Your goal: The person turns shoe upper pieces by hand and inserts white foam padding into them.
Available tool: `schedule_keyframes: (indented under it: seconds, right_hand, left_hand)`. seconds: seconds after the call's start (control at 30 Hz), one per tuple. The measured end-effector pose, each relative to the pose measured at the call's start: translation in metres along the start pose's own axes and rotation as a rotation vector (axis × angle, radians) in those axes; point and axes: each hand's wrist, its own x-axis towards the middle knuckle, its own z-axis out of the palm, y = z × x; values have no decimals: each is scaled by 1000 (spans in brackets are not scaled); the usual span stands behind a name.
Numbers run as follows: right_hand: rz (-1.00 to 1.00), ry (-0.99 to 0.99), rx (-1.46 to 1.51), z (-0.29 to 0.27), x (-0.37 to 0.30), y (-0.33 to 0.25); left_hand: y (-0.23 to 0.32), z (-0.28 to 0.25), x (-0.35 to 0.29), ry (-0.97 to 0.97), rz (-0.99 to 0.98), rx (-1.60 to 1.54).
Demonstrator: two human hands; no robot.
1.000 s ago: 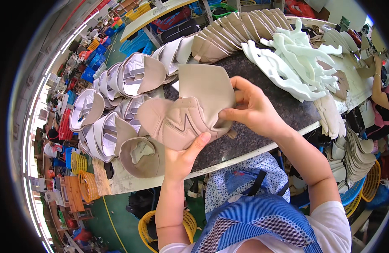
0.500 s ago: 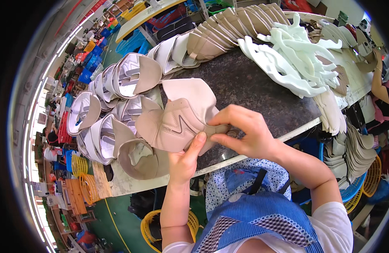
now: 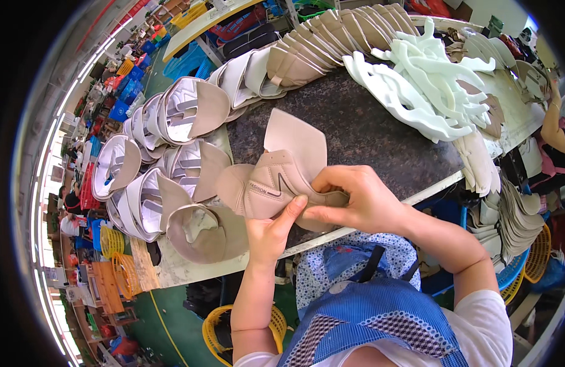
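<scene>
A beige shoe upper [image 3: 265, 186] with dark stitching on its side is held above the front part of the dark tabletop. My left hand [image 3: 267, 235] grips it from below, thumb on its near side and the other fingers hidden beneath it. My right hand [image 3: 362, 199] pinches the collar edge at its right end between thumb and fingertips. A wide, pale beige flap [image 3: 297, 134] stands out from its far side. To the left, close to the held piece, lies a beige shoe upper [image 3: 200, 229] with pale lining inside.
Several nested shoe uppers [image 3: 190, 110] crowd the left of the dark-topped table [image 3: 307, 116]. A row of beige uppers [image 3: 331, 43] lines the far edge. White foam pieces [image 3: 411, 92] are heaped at the right. A yellow basket [image 3: 218, 333] stands below; a co-worker's arm [image 3: 553, 113] shows at far right.
The shoe upper has shifted slightly right and turned, so its pale flap now points more away from me. Both hands keep their hold and move with it.
</scene>
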Motion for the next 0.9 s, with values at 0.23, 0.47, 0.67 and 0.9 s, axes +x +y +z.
schedule_keyframes:
  seconds: [0.23, 0.47, 0.67, 0.9]
  right_hand:
    - [61, -126, 170, 5, -9, 9]
    - [126, 169, 113, 9, -9, 2]
    - [96, -30, 256, 6, -13, 5]
    - [223, -24, 402, -2, -13, -8]
  left_hand:
    - [-4, 6, -6, 135, -275, -326]
    - [-20, 20, -13, 206, -78, -157]
    - [-9, 17, -9, 178, -311, -511]
    - [-3, 31, -12, 123, -186, -326]
